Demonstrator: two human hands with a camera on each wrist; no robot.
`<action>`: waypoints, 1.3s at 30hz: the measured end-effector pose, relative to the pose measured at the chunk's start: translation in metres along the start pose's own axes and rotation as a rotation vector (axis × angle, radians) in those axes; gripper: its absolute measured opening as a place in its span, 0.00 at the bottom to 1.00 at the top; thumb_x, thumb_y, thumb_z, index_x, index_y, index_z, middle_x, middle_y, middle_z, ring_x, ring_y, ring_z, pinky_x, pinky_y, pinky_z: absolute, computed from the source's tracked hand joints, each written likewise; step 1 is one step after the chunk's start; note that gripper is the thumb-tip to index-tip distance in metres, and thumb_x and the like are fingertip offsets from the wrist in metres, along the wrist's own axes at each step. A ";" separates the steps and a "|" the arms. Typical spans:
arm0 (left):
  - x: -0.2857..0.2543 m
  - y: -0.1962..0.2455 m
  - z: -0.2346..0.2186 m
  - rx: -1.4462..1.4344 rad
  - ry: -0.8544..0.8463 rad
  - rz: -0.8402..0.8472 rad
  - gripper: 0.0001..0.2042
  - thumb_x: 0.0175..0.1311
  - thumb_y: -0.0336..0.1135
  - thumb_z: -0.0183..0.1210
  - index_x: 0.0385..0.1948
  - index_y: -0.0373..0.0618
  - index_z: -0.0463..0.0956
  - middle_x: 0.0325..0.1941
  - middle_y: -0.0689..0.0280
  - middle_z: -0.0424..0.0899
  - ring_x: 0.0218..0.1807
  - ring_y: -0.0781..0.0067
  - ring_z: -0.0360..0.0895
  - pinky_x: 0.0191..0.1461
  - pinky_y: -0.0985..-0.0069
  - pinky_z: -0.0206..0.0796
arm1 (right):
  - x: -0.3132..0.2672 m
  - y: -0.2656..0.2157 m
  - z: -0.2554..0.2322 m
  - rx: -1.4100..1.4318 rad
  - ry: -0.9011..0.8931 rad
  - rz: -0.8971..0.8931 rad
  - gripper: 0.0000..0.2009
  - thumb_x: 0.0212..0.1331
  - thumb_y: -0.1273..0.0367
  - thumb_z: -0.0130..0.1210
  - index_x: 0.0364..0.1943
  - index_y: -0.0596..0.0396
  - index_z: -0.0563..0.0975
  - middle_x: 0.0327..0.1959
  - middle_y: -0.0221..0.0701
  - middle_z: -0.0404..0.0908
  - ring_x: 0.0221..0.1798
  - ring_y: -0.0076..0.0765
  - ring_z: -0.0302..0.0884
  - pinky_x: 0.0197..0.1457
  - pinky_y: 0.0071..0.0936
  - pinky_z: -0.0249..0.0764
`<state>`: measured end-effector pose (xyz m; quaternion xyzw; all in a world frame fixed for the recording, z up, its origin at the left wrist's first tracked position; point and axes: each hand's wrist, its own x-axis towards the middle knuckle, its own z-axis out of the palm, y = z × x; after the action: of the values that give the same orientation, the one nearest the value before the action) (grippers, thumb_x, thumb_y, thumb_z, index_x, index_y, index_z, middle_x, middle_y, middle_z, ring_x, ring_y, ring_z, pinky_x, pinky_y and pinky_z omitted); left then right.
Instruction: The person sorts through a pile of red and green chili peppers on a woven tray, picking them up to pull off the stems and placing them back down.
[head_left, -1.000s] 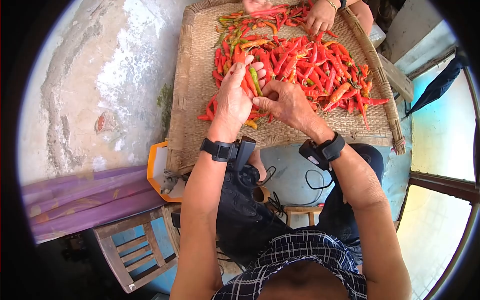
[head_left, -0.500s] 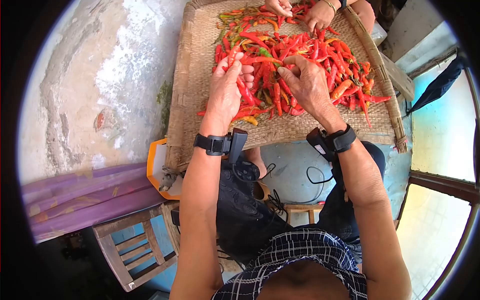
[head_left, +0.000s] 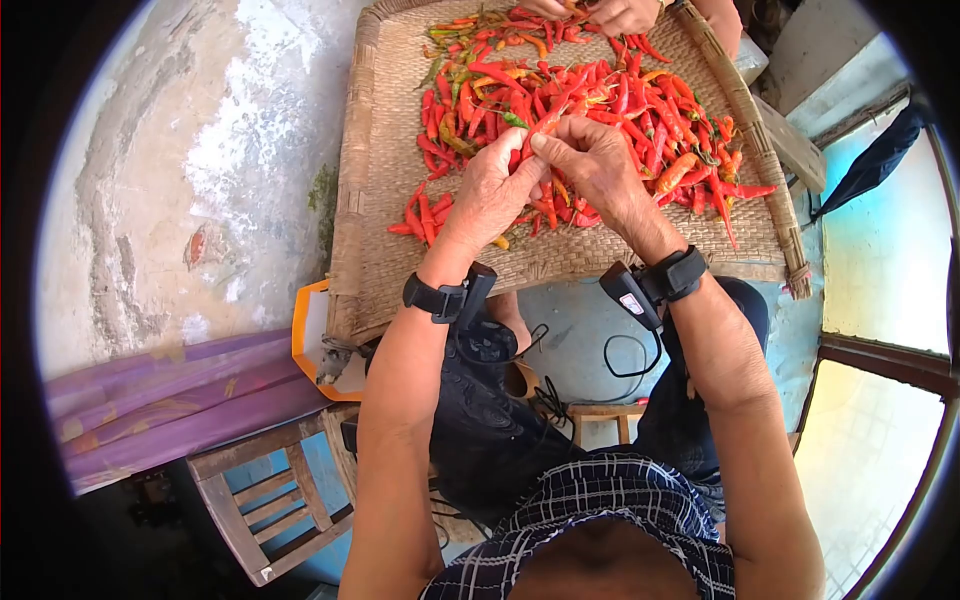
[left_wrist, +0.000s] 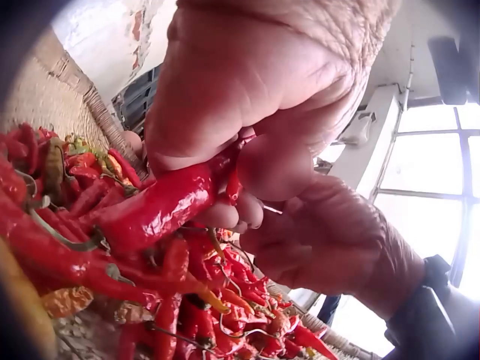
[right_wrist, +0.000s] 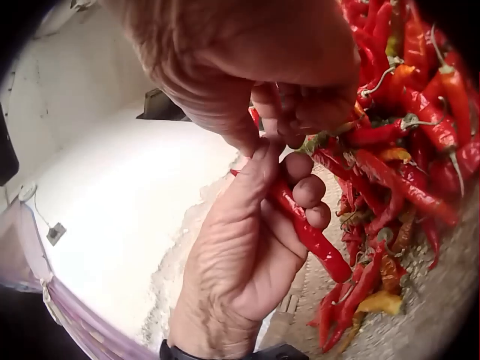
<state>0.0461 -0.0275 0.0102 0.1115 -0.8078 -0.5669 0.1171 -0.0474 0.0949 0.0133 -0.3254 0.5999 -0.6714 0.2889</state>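
My left hand point(head_left: 490, 195) grips a glossy red chili pepper point(right_wrist: 319, 247), which lies across its palm with the fingers curled round it. The same chili point(left_wrist: 161, 206) juts out below the fingers in the left wrist view. Against the left fingertips, my right hand point(head_left: 605, 170) pinches a red chili between thumb and forefinger; the fingers hide much of it. Both hands are together over the front of a large heap of chilies point(head_left: 640, 130), mostly red, with some orange and green ones.
A woven bamboo tray point(head_left: 385, 150) bears the heap. Another person's hands point(head_left: 620, 15) work at its far edge. A plastered wall point(head_left: 180, 160) stands on the left, above a purple cloth point(head_left: 190, 400). Below the tray are an orange-rimmed container point(head_left: 300, 340) and a wooden chair point(head_left: 270, 500).
Left hand moved right, bringing both hands from apart to fingertips together. The greenish chili earlier at the left fingers is no longer there. The other person's hands shifted toward the far edge.
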 end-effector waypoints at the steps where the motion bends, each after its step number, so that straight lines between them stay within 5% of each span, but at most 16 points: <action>1: 0.000 0.002 -0.001 -0.001 0.001 -0.001 0.13 0.67 0.39 0.50 0.42 0.37 0.71 0.27 0.66 0.79 0.25 0.79 0.76 0.31 0.79 0.70 | 0.001 0.000 -0.001 0.069 0.066 -0.003 0.09 0.61 0.69 0.55 0.29 0.62 0.76 0.22 0.27 0.78 0.24 0.19 0.74 0.28 0.18 0.70; 6: 0.003 -0.012 -0.025 -0.406 0.090 -0.107 0.11 0.68 0.37 0.49 0.45 0.41 0.71 0.36 0.65 0.78 0.33 0.81 0.73 0.37 0.82 0.67 | 0.010 -0.001 -0.018 0.114 0.297 0.045 0.10 0.60 0.68 0.54 0.24 0.57 0.76 0.19 0.20 0.71 0.21 0.13 0.61 0.24 0.16 0.61; 8: 0.004 -0.017 -0.032 -0.544 0.120 -0.122 0.11 0.67 0.36 0.50 0.45 0.42 0.72 0.36 0.63 0.78 0.35 0.77 0.74 0.40 0.79 0.69 | 0.011 0.006 -0.019 0.013 0.269 0.013 0.09 0.59 0.68 0.55 0.26 0.60 0.77 0.19 0.21 0.73 0.22 0.14 0.64 0.26 0.18 0.64; 11: 0.005 -0.021 -0.033 -0.896 0.208 -0.143 0.12 0.67 0.36 0.51 0.45 0.40 0.72 0.39 0.62 0.78 0.40 0.71 0.75 0.45 0.73 0.70 | 0.005 0.011 -0.008 -0.353 0.123 -0.280 0.12 0.57 0.66 0.59 0.34 0.64 0.78 0.23 0.34 0.80 0.27 0.22 0.75 0.34 0.25 0.73; 16: 0.006 -0.013 -0.019 -1.001 0.100 -0.055 0.13 0.67 0.38 0.50 0.47 0.41 0.72 0.41 0.60 0.79 0.43 0.68 0.75 0.50 0.71 0.69 | -0.004 0.025 0.012 -0.257 -0.049 -0.120 0.12 0.57 0.64 0.59 0.33 0.62 0.79 0.22 0.36 0.80 0.25 0.27 0.76 0.31 0.28 0.73; 20: 0.002 0.001 -0.032 -0.542 0.262 -0.047 0.18 0.66 0.43 0.53 0.51 0.43 0.69 0.49 0.60 0.77 0.52 0.69 0.72 0.56 0.70 0.64 | -0.001 0.020 0.004 -0.383 -0.089 -0.049 0.10 0.57 0.66 0.57 0.29 0.61 0.79 0.15 0.33 0.74 0.19 0.25 0.70 0.25 0.29 0.68; 23: -0.002 -0.018 -0.057 -0.190 0.351 -0.037 0.13 0.65 0.39 0.54 0.48 0.45 0.71 0.48 0.62 0.78 0.51 0.72 0.73 0.54 0.73 0.64 | 0.007 0.016 -0.008 -0.368 0.092 -0.117 0.11 0.56 0.66 0.57 0.34 0.63 0.78 0.19 0.35 0.77 0.22 0.29 0.74 0.28 0.29 0.71; 25: -0.006 -0.027 -0.066 0.417 0.102 -0.203 0.11 0.60 0.31 0.57 0.45 0.46 0.74 0.45 0.62 0.78 0.49 0.69 0.74 0.51 0.73 0.65 | 0.007 0.011 -0.012 -0.452 0.211 -0.160 0.13 0.57 0.66 0.57 0.38 0.64 0.78 0.21 0.37 0.79 0.24 0.30 0.76 0.29 0.30 0.72; 26: -0.008 -0.030 -0.063 0.417 0.102 -0.203 0.11 0.60 0.31 0.57 0.45 0.46 0.74 0.45 0.62 0.78 0.49 0.69 0.74 0.51 0.73 0.65 | 0.007 0.009 -0.014 -0.537 0.332 -0.201 0.14 0.57 0.66 0.57 0.41 0.65 0.77 0.23 0.38 0.80 0.26 0.31 0.78 0.31 0.30 0.73; 28: -0.013 -0.038 -0.048 1.018 -0.015 0.068 0.14 0.52 0.25 0.58 0.43 0.46 0.75 0.41 0.59 0.77 0.47 0.62 0.74 0.48 0.69 0.67 | 0.007 0.011 -0.014 -0.523 0.351 -0.221 0.17 0.56 0.67 0.56 0.46 0.67 0.75 0.26 0.40 0.81 0.29 0.33 0.79 0.34 0.30 0.74; 31: -0.010 -0.047 -0.031 0.979 -0.078 0.109 0.18 0.48 0.23 0.58 0.43 0.48 0.74 0.40 0.58 0.73 0.48 0.56 0.72 0.50 0.65 0.67 | 0.005 0.011 -0.010 -0.421 0.312 -0.208 0.16 0.56 0.67 0.56 0.45 0.64 0.76 0.28 0.41 0.81 0.29 0.34 0.80 0.35 0.31 0.74; 33: -0.004 -0.047 -0.020 1.096 -0.121 0.042 0.19 0.48 0.22 0.58 0.44 0.50 0.74 0.41 0.60 0.69 0.48 0.56 0.71 0.51 0.65 0.67 | 0.001 0.012 -0.006 -0.438 0.031 -0.191 0.14 0.55 0.68 0.55 0.44 0.61 0.77 0.29 0.42 0.81 0.30 0.40 0.80 0.35 0.32 0.74; 34: -0.003 -0.047 -0.020 1.095 -0.123 0.043 0.19 0.48 0.22 0.58 0.44 0.50 0.74 0.41 0.60 0.69 0.48 0.56 0.71 0.51 0.65 0.67 | 0.000 0.014 -0.004 -0.439 0.032 -0.190 0.14 0.55 0.68 0.55 0.44 0.61 0.77 0.29 0.42 0.81 0.30 0.40 0.80 0.35 0.32 0.74; 36: -0.001 -0.047 -0.018 1.052 -0.079 0.055 0.17 0.50 0.23 0.55 0.43 0.49 0.77 0.42 0.57 0.73 0.48 0.54 0.71 0.49 0.62 0.68 | -0.004 0.018 0.001 -0.591 -0.223 -0.081 0.17 0.60 0.69 0.53 0.51 0.62 0.73 0.31 0.38 0.80 0.31 0.28 0.77 0.36 0.27 0.74; 39: 0.000 -0.054 -0.038 0.991 -0.110 0.180 0.16 0.48 0.25 0.59 0.43 0.45 0.75 0.39 0.58 0.73 0.46 0.56 0.72 0.48 0.64 0.67 | -0.004 0.017 0.000 -0.628 -0.150 -0.080 0.19 0.59 0.70 0.52 0.55 0.63 0.69 0.36 0.44 0.81 0.34 0.35 0.79 0.39 0.30 0.74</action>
<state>0.0608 -0.0791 -0.0279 0.0536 -0.9911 -0.1079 0.0560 -0.0451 0.0960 -0.0042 -0.4705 0.7415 -0.4385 0.1910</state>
